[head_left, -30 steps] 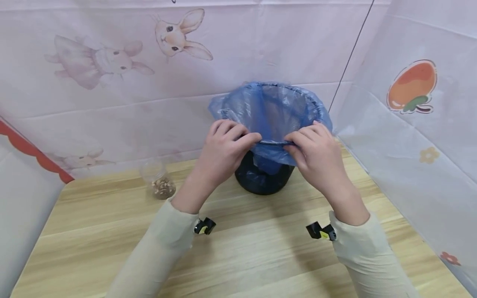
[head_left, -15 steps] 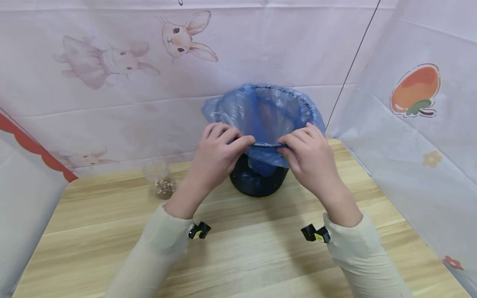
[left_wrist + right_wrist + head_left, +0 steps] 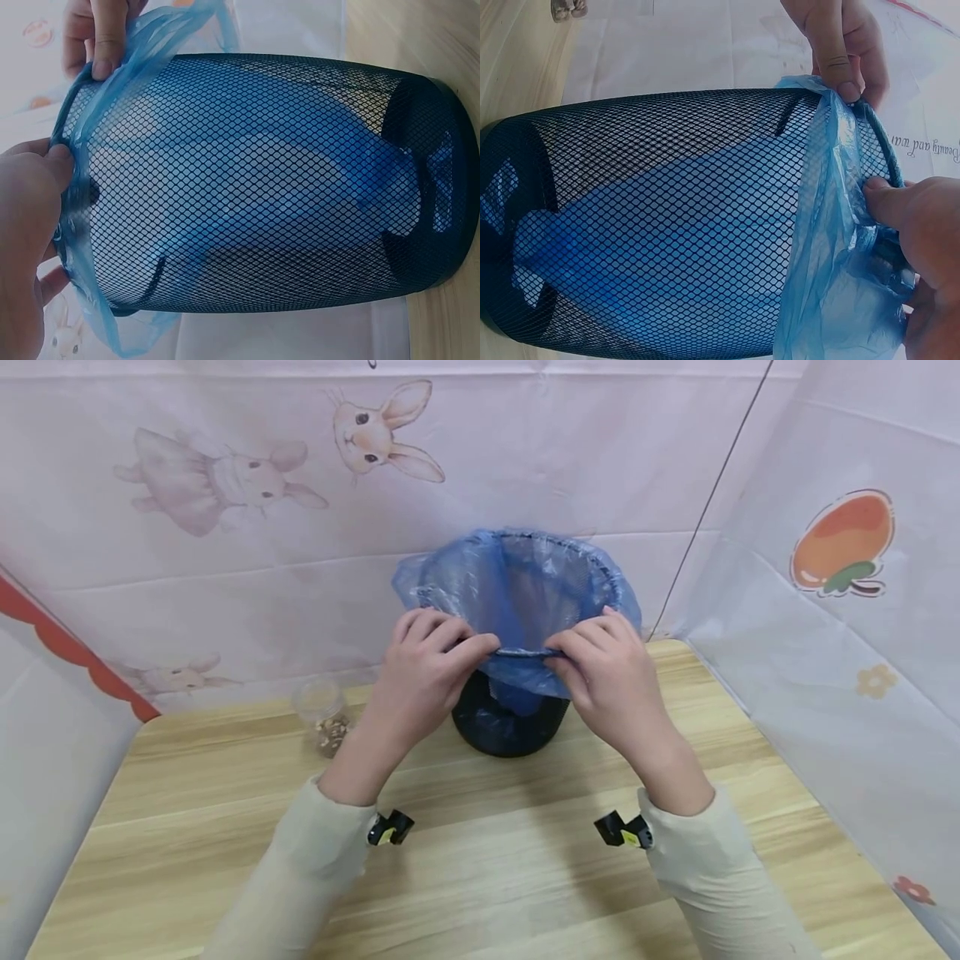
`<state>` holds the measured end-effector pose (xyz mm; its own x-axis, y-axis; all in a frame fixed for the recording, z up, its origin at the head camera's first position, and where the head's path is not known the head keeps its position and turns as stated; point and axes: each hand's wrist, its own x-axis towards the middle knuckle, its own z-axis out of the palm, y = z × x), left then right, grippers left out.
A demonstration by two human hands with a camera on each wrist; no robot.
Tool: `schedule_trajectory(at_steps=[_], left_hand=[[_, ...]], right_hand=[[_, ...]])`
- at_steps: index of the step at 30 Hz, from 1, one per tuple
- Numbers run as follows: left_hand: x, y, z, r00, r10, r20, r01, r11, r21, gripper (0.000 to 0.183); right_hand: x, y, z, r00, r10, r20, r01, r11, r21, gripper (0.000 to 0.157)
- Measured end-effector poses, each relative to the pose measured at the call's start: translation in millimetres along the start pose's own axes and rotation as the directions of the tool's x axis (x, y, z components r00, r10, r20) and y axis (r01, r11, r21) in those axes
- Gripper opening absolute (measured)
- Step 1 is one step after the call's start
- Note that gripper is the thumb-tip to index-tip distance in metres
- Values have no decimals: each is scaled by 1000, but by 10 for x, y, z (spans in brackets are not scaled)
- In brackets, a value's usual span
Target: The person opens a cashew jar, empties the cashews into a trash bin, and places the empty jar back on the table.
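Tucking a blue bag (image 3: 476,581) over the top edge of a black net bin (image 3: 510,727) looked like the step in hand. The bin stood upright on the wooden table (image 3: 480,868), close to the wall sheet (image 3: 255,618). Most of the bag hung inside the bin, with its top turned out over the edge. The left hand (image 3: 420,677) and the right hand (image 3: 611,681) were near each other at the front. Each grip pinched bag and edge together, thumb outside.

The next move probably called for smoothing the fold down and going around to the left, where the bag stuck out loose. Letting go too soon might have let the thin bag slip back in.

Some things were hard to see. In the head view, the hands hid parts of the edge. The back of the bin did not show from outside. The right wrist view cut off one side of the bin. A clear jar (image 3: 318,710) sat beside the left arm, and its brown bits were too blurry to name.
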<state>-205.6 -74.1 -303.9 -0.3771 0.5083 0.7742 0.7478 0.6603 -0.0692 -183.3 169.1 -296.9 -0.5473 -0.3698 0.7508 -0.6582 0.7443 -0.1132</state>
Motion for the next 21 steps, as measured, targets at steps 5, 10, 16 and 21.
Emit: schedule_trajectory(at_steps=[5, 10, 16, 21], left_hand=[[-26, -30, -36, 1000, -1, 2, 1, 1000, -9, 18], [-59, -56, -84, 1000, -1, 7, 1, 1000, -4, 18], [-87, -74, -128, 1000, -7, 8, 7, 1000, 11, 16], [-119, -86, -167, 999, -24, 23, 24, 1000, 15, 16]], right_hand=[[24, -20, 33, 1000, -4, 2, 4, 1000, 15, 7], [51, -48, 68, 1000, -15, 7, 15, 1000, 25, 6], [69, -86, 91, 1000, -19, 2, 19, 999, 39, 6], [90, -124, 113, 1000, -24, 3, 24, 999, 46, 6]])
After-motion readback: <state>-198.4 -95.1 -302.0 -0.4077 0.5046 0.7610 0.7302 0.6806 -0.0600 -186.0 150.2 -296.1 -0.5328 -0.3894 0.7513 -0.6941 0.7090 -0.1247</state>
